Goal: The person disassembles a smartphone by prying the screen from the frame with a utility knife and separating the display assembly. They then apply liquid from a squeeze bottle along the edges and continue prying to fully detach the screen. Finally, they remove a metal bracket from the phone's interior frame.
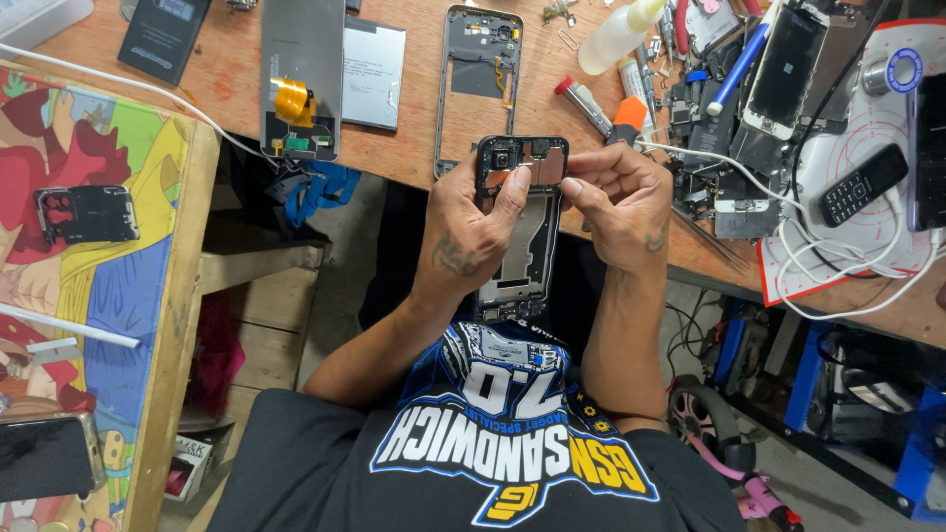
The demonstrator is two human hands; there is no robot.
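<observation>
Just above the middle of the frame, an opened phone (522,222) with its back cover off is held upright over the gap between the workbench (236,69) and the person's chest. The left hand (473,232) wraps its left side, fingers curled behind and the forefinger laid across the upper board near the camera module. The right hand (616,197) meets it from the right, thumb and forefinger pressed together at the top right corner of the board; whether they pinch a small part there is too small to tell.

Below the hands there is open room down to the shirt. The bench edge runs right behind the phone's top. Just above it lies a bare phone frame (480,79), and to the upper left a grey back panel (303,79) with a yellow flex and a silver battery (372,74). Crowding the upper right are a clear squeeze bottle (616,37), a white cable (788,197), a small black keypad phone (864,184) and scattered parts. At left a colourful board (99,256) carries a black camera bracket (87,214).
</observation>
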